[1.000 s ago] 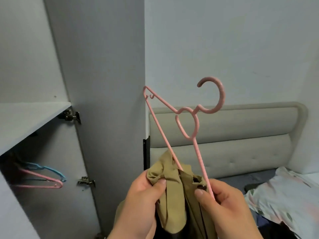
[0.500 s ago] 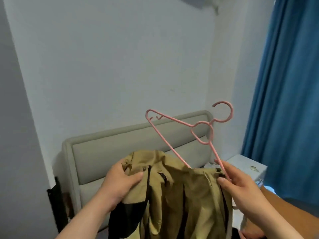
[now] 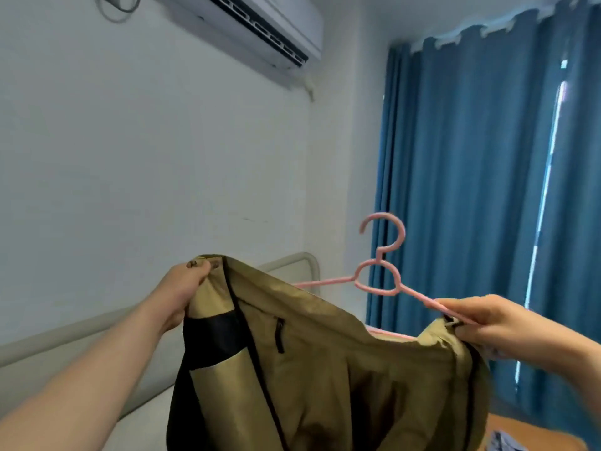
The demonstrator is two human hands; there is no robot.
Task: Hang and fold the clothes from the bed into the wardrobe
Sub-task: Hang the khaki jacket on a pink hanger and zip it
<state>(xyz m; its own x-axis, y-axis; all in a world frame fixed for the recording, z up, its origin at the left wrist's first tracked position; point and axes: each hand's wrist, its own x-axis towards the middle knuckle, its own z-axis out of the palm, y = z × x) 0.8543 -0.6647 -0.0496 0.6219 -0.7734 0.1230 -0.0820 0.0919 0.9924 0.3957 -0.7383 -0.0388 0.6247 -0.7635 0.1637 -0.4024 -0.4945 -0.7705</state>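
Fingers (image 3: 461, 309) of the right hand (image 3: 494, 323) pinch the pink hanger (image 3: 377, 281) and one jacket (image 3: 325, 359) edge, right of centre; the left hand (image 3: 182, 291) grips the other edge, centre-left. The hanger seems only partly inside the jacket; hanging it in the unseen wardrobe is left to do.

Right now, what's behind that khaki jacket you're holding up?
The pink hanger: its hook, loop and one arm rise above the jacket, while the fabric hides its other end. A padded headboard corner shows too; anything lower is covered.
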